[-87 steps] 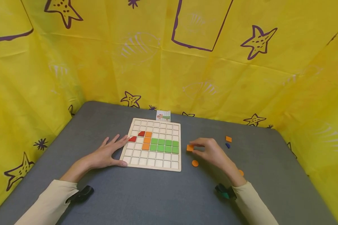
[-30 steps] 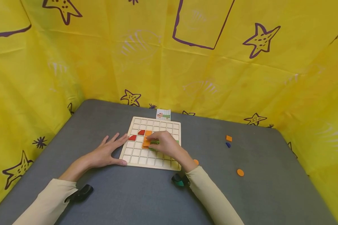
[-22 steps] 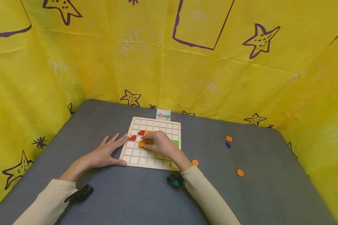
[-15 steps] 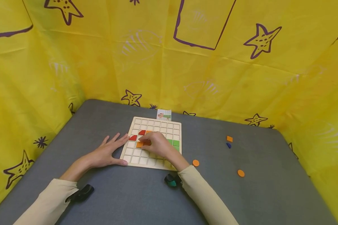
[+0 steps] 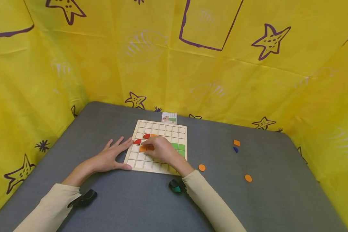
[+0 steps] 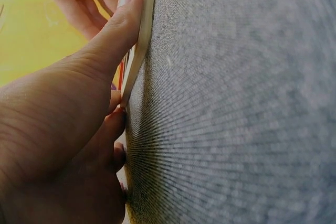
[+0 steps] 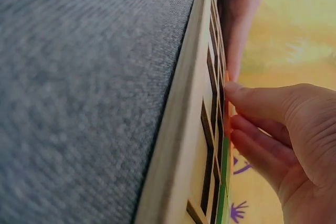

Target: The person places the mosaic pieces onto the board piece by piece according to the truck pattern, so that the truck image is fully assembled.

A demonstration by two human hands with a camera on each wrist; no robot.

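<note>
A wooden grid board [image 5: 139, 157] lies on the table. My left hand [image 5: 108, 158] is spread along its left side, with the thumb resting on the near left corner. My right hand [image 5: 162, 149] reaches over the board, thumb and fingers pinching an orange square tile [image 5: 143, 148] at a left-hand cell. In the right wrist view the thumb touches an orange tile [image 7: 228, 98] at the board's surface. Two red quarter-round tiles, one nearer the left edge [image 5: 137, 141], sit in cells. Green square tiles [image 5: 181, 147] fill cells on the right; my right hand hides several tiles.
A small picture card [image 5: 169, 118] stands behind the board. Right of the board lie an orange disc [image 5: 201, 167], another orange disc [image 5: 248, 178], an orange square tile [image 5: 236, 142] and a small blue piece [image 5: 236, 149]. A yellow curtain [image 5: 214, 77] surrounds the grey table.
My right hand has carried the orange square tile from the table right of the board leftward onto the board, lowering it at a cell left of the orange column. My left hand stays put.
</note>
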